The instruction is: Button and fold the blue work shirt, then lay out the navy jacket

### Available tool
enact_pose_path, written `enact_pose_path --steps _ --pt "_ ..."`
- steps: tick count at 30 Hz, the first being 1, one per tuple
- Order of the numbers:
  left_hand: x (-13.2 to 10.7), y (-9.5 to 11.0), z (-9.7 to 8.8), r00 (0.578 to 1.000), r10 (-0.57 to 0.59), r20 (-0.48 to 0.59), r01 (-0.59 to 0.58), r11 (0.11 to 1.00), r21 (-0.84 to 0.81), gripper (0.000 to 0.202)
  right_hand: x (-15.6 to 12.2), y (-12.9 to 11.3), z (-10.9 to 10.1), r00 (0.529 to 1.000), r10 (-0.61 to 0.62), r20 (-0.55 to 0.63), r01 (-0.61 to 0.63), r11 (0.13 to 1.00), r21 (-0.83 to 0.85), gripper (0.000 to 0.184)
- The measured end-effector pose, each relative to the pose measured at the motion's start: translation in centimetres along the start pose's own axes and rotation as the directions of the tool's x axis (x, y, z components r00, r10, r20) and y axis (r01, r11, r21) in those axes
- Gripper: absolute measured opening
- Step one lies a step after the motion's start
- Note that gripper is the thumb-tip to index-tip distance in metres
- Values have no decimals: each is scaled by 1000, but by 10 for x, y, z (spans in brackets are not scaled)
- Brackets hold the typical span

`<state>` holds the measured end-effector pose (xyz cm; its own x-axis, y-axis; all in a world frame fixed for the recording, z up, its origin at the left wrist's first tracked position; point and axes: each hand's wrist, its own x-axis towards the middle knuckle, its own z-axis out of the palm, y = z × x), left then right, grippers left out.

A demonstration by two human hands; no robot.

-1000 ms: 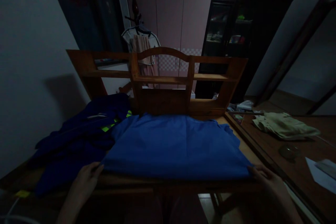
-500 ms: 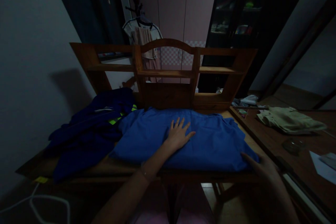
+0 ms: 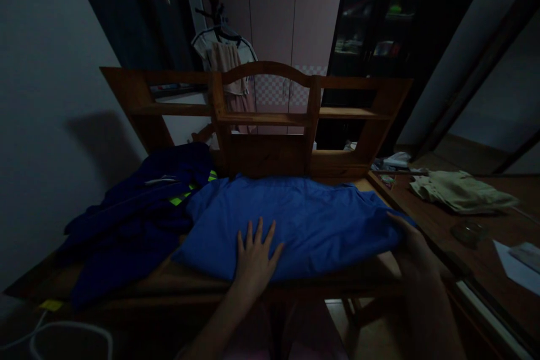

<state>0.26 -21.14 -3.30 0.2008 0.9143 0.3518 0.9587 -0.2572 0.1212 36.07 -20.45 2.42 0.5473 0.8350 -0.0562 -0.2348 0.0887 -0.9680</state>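
Observation:
A bright blue garment [image 3: 304, 219] lies spread flat on a wooden desk [image 3: 198, 281]. My left hand [image 3: 255, 256] rests palm down on its near edge, fingers stretched out and apart. My right hand [image 3: 409, 244] is at the garment's right end, its fingers on or under the cloth edge; the dim light hides how they close. A dark navy jacket with bright yellow-green strips [image 3: 139, 214] lies heaped to the left, touching the blue garment.
A wooden shelf unit [image 3: 270, 118] stands at the desk's back. To the right is a darker table [image 3: 485, 259] with a folded olive cloth [image 3: 462, 191], a round glass dish [image 3: 466, 232] and papers [image 3: 517, 270]. A white cable [image 3: 63, 329] loops at lower left.
My left hand has slid back from the middle of the blue garment to its near edge. My right hand has moved up along the right end, and the garment's near right corner has lifted.

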Motion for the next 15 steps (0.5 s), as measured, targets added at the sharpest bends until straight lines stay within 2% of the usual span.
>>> enact_pose_path --steps 1,3,5,6,7,9,10,11,13,14,15 --pt "-9 10 -6 996 90 16 -90 995 -43 53 2 -7 20 1000 2 9 -2 997 72 48" --pt "-27 31 -17 959 280 33 -274 953 -131 50 1 -23 66 999 -42 -22 44 994 103 49" --pt "-41 48 -18 943 332 13 -325 931 -168 49 -6 -39 119 988 -151 -2 151 986 75 41" --pt "-46 54 -15 946 324 3 -319 932 -170 48 -14 -45 147 972 -227 53 224 973 58 35" --pt "-50 58 -9 952 307 -4 -303 938 -169 45 -23 -49 178 937 -329 120 326 945 44 30" --pt "-56 63 7 966 260 11 -254 952 -168 40 -48 -45 240 807 -507 302 534 845 -9 23" --pt "-58 64 16 972 232 25 -225 959 -173 38 -63 -37 271 725 -543 424 619 783 -55 19" --pt "-60 65 23 978 205 36 -195 963 -186 38 -79 -25 300 639 -524 564 688 716 -114 14" --pt "-62 64 30 989 144 44 -129 961 -246 40 -113 8 349 507 -336 793 790 550 -272 7" --pt "-63 64 30 992 116 39 -101 954 -282 41 -128 29 367 432 -169 886 830 458 -317 5" --pt "-63 63 27 995 90 29 -77 946 -316 41 -142 49 380 374 -71 925 845 437 -308 4"
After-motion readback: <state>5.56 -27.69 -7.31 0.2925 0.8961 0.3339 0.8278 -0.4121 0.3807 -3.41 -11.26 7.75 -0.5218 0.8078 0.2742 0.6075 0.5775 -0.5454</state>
